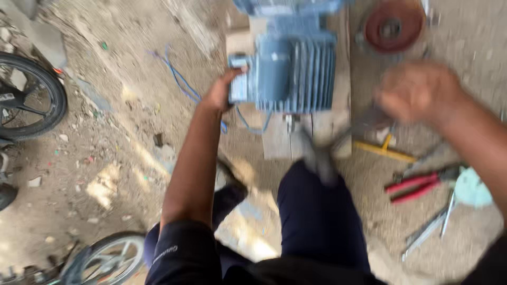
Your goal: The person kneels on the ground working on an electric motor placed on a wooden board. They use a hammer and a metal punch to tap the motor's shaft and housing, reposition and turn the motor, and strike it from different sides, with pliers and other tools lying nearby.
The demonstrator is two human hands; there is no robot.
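A blue ribbed electric motor [296, 71] rests on wooden boards [332, 126] on dusty ground in front of my knees. My left hand [219, 92] grips the small box on the motor's left side. Raised to the right of the motor, my right hand [417, 92] is blurred by motion. It is closed on the handle of a dark tool [322, 153] that slants down and left, its heavy end over my knee near the boards. The blur hides what kind of tool it is.
A red round disc [393, 26] lies beyond the motor. Red-handled pliers [414, 187], a yellow-handled tool [383, 149], metal wrenches [428, 229] and a pale green part [472, 190] lie at right. Blue wires [179, 79] trail left. Motorbike wheels stand at left [31, 97] and at the bottom [105, 258].
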